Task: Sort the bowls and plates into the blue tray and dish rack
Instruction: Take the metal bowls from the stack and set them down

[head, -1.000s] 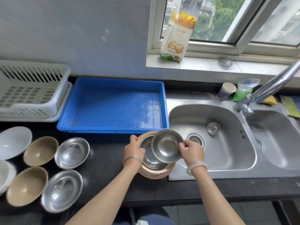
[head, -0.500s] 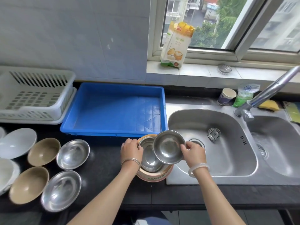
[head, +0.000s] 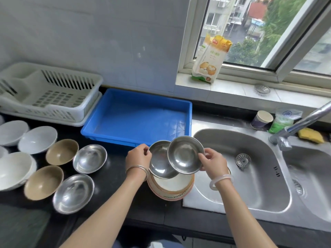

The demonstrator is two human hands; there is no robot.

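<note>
- Right hand (head: 213, 162): fingers curled on the right rim of a small round steel bowl (head: 186, 154), gripping it. The bowl is tilted towards the camera and held above the black worktop (head: 111, 176).
- Left hand (head: 138, 156): fingers pinch the left rim of a second steel bowl (head: 158, 165). The first bowl overlaps its right edge; can't tell if they touch.
- Directly under both: round cream dish with an orange lettered rim (head: 172, 187), on the worktop's front part, beside the stainless sink (head: 259, 185).
- Just behind the hands: rectangular blue plastic tray (head: 136, 119). White slatted plastic dish rack (head: 53, 97) is to its left.
- Far left on the worktop: two loose steel bowls (head: 90, 158), two tan bowls (head: 62, 152) and several white bowls (head: 37, 139).
</note>
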